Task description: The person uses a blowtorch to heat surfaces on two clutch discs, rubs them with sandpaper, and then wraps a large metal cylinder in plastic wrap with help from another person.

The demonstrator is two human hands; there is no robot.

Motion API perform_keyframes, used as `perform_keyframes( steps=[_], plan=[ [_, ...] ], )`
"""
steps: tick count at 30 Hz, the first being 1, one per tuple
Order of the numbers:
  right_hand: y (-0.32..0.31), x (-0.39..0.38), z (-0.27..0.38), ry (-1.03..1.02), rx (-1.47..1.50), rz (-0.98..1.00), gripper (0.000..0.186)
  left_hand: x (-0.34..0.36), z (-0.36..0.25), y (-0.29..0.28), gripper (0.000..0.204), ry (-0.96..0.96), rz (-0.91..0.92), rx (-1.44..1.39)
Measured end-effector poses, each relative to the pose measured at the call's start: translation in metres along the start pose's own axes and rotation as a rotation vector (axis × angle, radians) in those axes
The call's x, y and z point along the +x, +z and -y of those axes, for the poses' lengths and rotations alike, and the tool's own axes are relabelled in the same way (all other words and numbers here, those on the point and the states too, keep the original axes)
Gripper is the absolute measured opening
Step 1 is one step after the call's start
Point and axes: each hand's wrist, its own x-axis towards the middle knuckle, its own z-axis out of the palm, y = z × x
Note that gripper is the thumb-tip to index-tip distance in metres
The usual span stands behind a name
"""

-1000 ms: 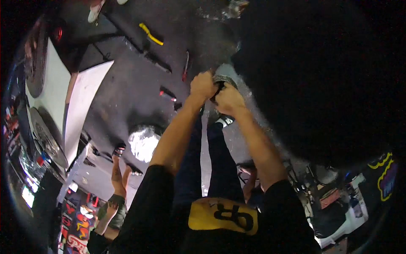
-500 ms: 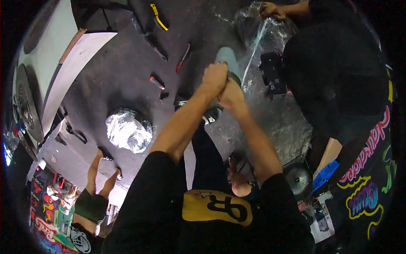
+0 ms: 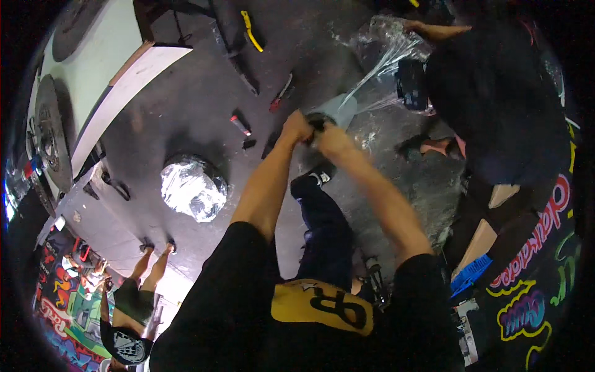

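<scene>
Both my hands grip the near end of a pale roll of stretch film. My left hand is closed at its dark core end, and my right hand, slightly blurred, wraps the same end just beside it. From the roll, clear film runs taut up to the right in bunched strands. It leads to a plastic-covered bundle at a co-worker's arm. The co-worker's dark-clothed body hides part of that bundle.
A round foil-bright wrapped bundle lies on the floor at left. Near it are a red-handled cutter, a red-and-black tool and a yellow-handled tool. A white panel stands left; a co-worker bends at right.
The roll has swung from upright to leaning up and right. The single film line has become several spread strands. My hands have drawn slightly apart, and the co-worker has shifted.
</scene>
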Motion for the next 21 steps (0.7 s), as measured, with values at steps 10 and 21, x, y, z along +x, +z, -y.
perform_keyframes(
  steps=[10, 21],
  plan=[
    [-0.002, -0.009, 0.011, -0.127, 0.024, -0.089, 0.020, -0.005, 0.006, -0.001, 0.055, -0.123, 0.211, 0.240],
    [0.054, -0.072, 0.054, 0.190, 0.309, -0.333, 0.021, -0.056, -0.043, 0.037, 0.039, 0.169, 0.195, 0.581]
  ],
)
